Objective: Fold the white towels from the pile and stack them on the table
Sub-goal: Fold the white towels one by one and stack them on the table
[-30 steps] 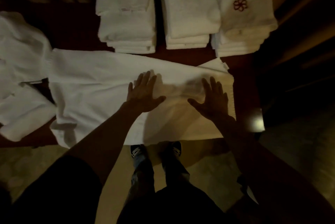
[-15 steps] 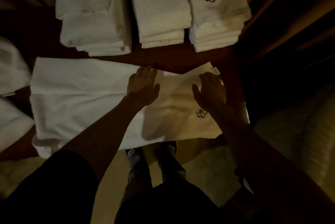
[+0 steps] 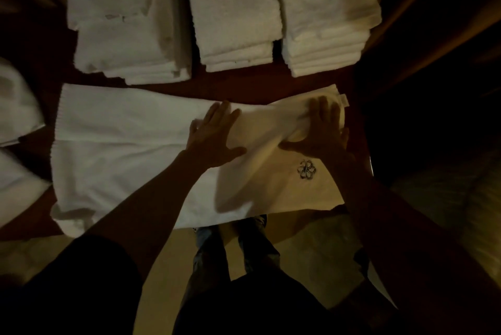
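We've got the towel (image 3: 122, 161) laid lengthwise across the table (image 3: 244, 85), w/ both palms flat on its right half. Our left hand (image 3: 214, 139) presses near the towel's middle, fingers straight and close together, thumb out. Our right hand (image 3: 325, 134) has its fingers spread wide, tips by the far right corner, a bit blurred. Neither hand grips anything. A dark emblem (image 3: 306, 170) sits just nearer us than the right palm.

Edges & room:
- **Far side:** a thin bare strip of table separates the towel's far edge from the left stack (image 3: 122, 36), mid stack (image 3: 235, 23) and right stack (image 3: 325, 25).
- **Near side:** the near edge overhangs the table front.
- **Right:** the right end is almost at the table's right edge.
- **Left:** the pile (image 3: 16, 118) lies near the left end, w/ a narrow dark gap between.
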`<state>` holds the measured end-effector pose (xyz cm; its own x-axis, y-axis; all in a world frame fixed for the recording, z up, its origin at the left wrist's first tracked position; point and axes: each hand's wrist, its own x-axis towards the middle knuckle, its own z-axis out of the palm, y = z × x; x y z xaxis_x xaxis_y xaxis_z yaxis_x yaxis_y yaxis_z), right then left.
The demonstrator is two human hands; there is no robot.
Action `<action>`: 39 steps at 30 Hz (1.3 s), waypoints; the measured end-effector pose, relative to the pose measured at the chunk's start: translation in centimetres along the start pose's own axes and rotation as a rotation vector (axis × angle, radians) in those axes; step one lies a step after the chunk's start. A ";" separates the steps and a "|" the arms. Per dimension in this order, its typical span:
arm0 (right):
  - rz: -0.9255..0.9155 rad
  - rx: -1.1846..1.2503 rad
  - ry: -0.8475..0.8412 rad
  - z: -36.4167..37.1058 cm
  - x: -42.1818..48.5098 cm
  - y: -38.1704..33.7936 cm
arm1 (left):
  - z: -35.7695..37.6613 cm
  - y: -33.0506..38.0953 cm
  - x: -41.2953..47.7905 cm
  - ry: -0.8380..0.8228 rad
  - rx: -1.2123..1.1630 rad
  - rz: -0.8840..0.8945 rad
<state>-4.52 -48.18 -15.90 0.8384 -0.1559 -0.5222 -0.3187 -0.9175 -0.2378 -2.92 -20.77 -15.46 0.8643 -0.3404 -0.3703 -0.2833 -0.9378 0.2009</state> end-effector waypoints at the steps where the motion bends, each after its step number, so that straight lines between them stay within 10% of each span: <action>1: 0.003 0.003 0.005 0.0 0.2 0.0 | -0.1 0.0 -0.1 0.010 -0.004 0.000; 35: 0.027 -0.071 -0.100 1.4 -0.5 -7.2 | 0.9 -5.1 -3.7 0.131 -0.041 -0.051; 39: 0.006 -0.084 -0.099 1.8 -1.3 -8.3 | 0.0 -6.8 -3.6 0.135 -0.040 -0.296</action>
<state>-3.73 -39.73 -14.74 0.7876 -0.1283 -0.6026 -0.2816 -0.9449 -0.1669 -4.08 -13.19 -15.50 0.9548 -0.0382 -0.2946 0.0032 -0.9903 0.1388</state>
